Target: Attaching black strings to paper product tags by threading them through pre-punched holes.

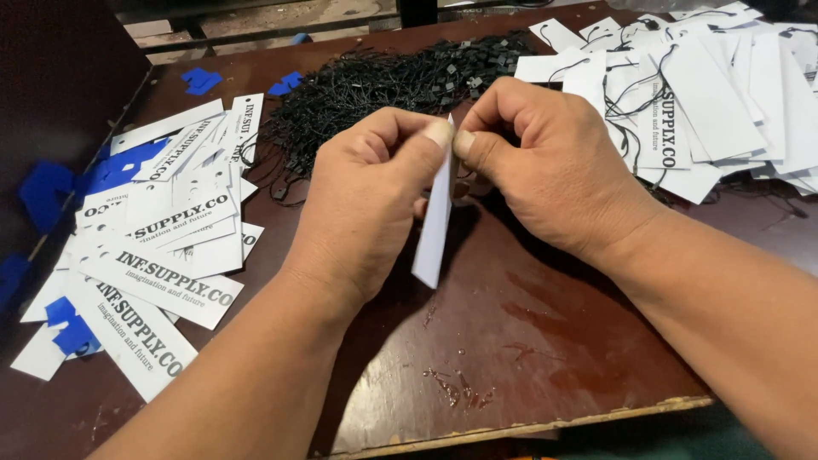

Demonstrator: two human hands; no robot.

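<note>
Both hands meet above the middle of a dark reddish-brown wooden table [545,341], pinching one white card tag [433,230] between them. The tag is a narrow rectangle of stiff white card, seen almost edge-on, so it shows as a slim tapering strip that hangs downward from the fingertips with its lower corner free in the air above the tabletop. The face turned to the camera is plain white; whether print is on the other side cannot be told. The left hand [366,200] is closed on the tag's upper edge, thumb pressed against the curled forefinger. The right hand [545,162] is closed too, its thumb and forefinger gripping the same top end from the other side, the remaining fingers folded in.

Behind the hands lies a heap of black string loops [383,85] with small black fasteners, close to the knuckles. To the left a loose spread of printed white tags [170,255] lies flat, with blue paper scraps [119,166] among and beyond them. To the right sits a pile of strung tags [707,102], white cards with black cords already through them, overlapping one another.
</note>
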